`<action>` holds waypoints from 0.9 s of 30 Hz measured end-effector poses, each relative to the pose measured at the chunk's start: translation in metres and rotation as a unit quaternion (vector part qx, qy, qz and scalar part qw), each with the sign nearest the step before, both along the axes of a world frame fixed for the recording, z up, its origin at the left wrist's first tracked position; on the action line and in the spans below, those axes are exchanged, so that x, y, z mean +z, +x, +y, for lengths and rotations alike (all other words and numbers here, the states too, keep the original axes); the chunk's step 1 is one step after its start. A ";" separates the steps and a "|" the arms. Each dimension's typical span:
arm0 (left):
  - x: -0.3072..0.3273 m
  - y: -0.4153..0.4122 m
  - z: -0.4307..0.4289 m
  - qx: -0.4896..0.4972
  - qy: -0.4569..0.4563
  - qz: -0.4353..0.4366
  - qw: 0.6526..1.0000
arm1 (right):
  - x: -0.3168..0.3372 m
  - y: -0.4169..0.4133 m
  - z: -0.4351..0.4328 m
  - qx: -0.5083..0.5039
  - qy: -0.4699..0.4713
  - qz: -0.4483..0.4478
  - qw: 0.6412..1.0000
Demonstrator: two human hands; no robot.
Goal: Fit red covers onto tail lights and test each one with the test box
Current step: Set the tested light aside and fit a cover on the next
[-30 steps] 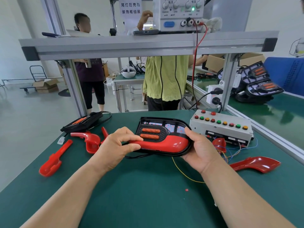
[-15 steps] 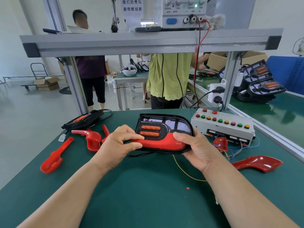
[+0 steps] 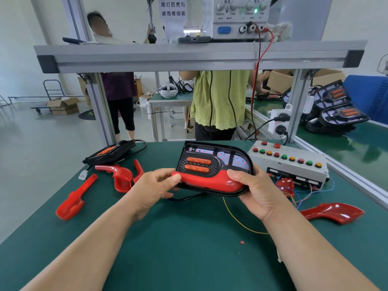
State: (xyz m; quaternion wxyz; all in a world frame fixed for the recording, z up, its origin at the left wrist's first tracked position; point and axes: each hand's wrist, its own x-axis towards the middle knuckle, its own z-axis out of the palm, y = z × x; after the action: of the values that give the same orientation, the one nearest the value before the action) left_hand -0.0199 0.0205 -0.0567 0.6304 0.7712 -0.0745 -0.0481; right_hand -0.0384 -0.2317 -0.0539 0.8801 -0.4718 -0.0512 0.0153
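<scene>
At frame centre, the left hand [image 3: 153,190] and right hand [image 3: 254,192] grip the tail light [image 3: 218,159] by its ends, thumbs curled onto the red cover [image 3: 212,181] seated along its lower edge. Fitting appears complete or nearly so; testing on the test box [image 3: 294,166], right of centre, remains. A second tail light [image 3: 111,153] at centre left lies uncovered, with loose covers [image 3: 119,175] beside it. Open cardboard box [image 3: 63,103], far left: contents indiscernible.

Bare hands and arms, seen from above

The left hand [image 3: 155,190] and right hand [image 3: 252,192] are uncovered, and both forearms [image 3: 94,238] run bare to the frame edge (thumbnails short and plain).
</scene>
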 end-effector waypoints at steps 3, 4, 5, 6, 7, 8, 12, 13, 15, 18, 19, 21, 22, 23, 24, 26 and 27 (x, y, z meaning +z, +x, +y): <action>0.002 0.001 0.001 -0.031 -0.067 0.051 0.996 | 0.000 0.000 -0.001 0.003 0.003 -0.006 1.000; 0.002 0.001 0.001 -0.026 -0.076 0.052 0.995 | 0.000 0.000 -0.001 0.003 0.002 -0.008 1.000; 0.002 0.000 0.000 -0.014 -0.079 0.048 0.996 | 0.000 0.000 -0.001 0.003 0.002 -0.008 1.000; 0.001 0.000 -0.001 0.001 -0.077 0.041 0.996 | 0.000 0.000 0.000 0.003 0.002 -0.008 1.000; 0.000 -0.001 -0.003 0.014 -0.073 0.033 0.997 | 0.000 0.000 0.000 0.005 0.003 -0.008 1.000; 0.000 -0.001 -0.004 0.025 -0.069 0.024 0.997 | 0.000 0.000 0.000 0.008 0.003 -0.009 1.000; 0.000 -0.003 -0.008 0.041 -0.064 -0.002 0.997 | 0.001 -0.001 0.000 0.012 0.004 -0.010 1.000; 0.001 -0.003 -0.009 0.039 -0.068 0.000 0.997 | 0.001 -0.001 0.000 0.011 0.006 -0.011 1.000; 0.002 -0.004 -0.012 0.020 -0.086 0.020 0.996 | 0.002 -0.001 0.000 0.011 0.007 -0.016 1.000; 0.004 -0.007 -0.017 -0.058 -0.111 0.056 0.991 | 0.001 -0.001 0.002 0.013 0.011 -0.025 1.000; 0.004 -0.008 -0.018 -0.076 -0.115 0.056 0.989 | 0.001 -0.002 0.003 0.014 0.012 -0.026 0.999; 0.004 -0.008 -0.018 -0.079 -0.127 0.052 0.987 | 0.002 -0.001 0.004 0.016 0.013 -0.025 0.999; 0.004 -0.008 -0.018 -0.071 -0.132 0.049 0.988 | 0.001 -0.001 0.004 0.017 0.015 -0.022 1.000; 0.004 -0.008 -0.018 -0.059 -0.133 0.044 0.988 | 0.001 -0.001 0.005 0.017 0.016 -0.018 1.000; 0.005 -0.008 -0.018 -0.049 -0.130 0.038 0.990 | 0.001 -0.001 0.005 0.018 0.016 -0.015 1.000; 0.004 -0.007 -0.017 -0.038 -0.120 0.025 0.992 | 0.000 -0.001 0.005 0.018 0.015 -0.012 1.000; 0.004 -0.006 -0.018 -0.034 -0.116 0.019 0.992 | 0.000 -0.001 0.005 0.017 0.015 -0.011 1.000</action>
State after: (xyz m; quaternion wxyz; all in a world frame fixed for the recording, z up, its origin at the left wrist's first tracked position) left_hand -0.0263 0.0030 -0.0527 0.7152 0.6885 -0.0941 -0.0750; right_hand -0.0390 -0.2265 -0.0543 0.8863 -0.4574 -0.0691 0.0238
